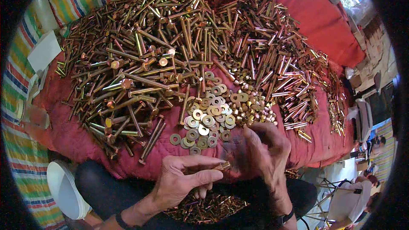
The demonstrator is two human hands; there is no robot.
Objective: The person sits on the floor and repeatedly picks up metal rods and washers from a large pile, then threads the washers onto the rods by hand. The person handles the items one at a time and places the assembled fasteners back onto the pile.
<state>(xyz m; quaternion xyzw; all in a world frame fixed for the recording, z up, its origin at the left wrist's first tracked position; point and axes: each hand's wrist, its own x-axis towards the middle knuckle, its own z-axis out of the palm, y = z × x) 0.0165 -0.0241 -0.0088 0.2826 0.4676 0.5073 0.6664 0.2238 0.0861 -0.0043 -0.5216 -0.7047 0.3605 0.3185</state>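
Low in the middle of the head view, my left hand (185,176) pinches a brassy bolt (225,166) between thumb and forefinger. The bolt's end points right; the rest of it is mostly hidden by the fingers. My right hand (270,149), slightly blurred, reaches to the near edge of a heap of small gold nuts (254,98). Its thumb and forefinger are apart, and nothing shows between them. Flat washers (206,121) lie heaped left of the nuts. A large mound of hex-head bolts (136,68) spreads behind and to the left. Thin metal sleeves (294,85) are piled at the right.
Red quilted cloth (55,130) lies under the heaps. More small metal pieces (208,208) lie below my hands, between my legs. A stack of white tubs (66,191) is at the left, with a white card (44,51) farther back. Another person (353,196) is at the lower right.
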